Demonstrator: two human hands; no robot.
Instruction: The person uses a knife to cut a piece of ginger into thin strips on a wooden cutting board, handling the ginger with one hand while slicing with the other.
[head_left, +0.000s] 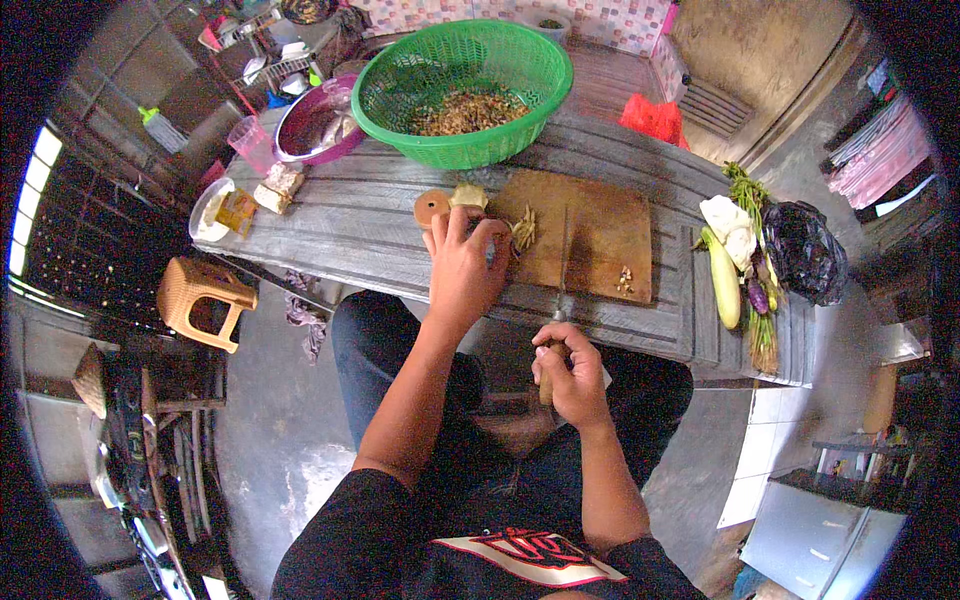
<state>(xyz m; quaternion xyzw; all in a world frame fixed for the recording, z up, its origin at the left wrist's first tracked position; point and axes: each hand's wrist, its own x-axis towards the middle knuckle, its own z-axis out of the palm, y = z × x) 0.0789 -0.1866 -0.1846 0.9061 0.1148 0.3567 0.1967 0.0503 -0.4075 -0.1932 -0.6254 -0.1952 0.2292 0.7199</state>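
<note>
My right hand (571, 373) is closed around the wooden handle of a knife (563, 262), whose narrow blade points away from me over a wooden cutting board (615, 225). Near the board's left edge is my left hand (469, 255), fingers curled down; whether it grips anything is hidden. Just right of its fingertips, a small heap of pale, thin strips (524, 229) lies on the board. Small chopped pieces (625, 280) sit near the board's lower right corner. Beyond my left hand are a round orange-brown object (432, 205) with a hole and a pale yellowish piece (469, 196).
A green plastic basket (461, 154) holds brown bits behind the board. Left are a purple basin (319, 154), a pink cup (251, 142), a wrapped block (279, 187) and a clear container (206, 214). Right lie a pale green elongated vegetable (722, 281), greens and a black plastic bag (806, 251).
</note>
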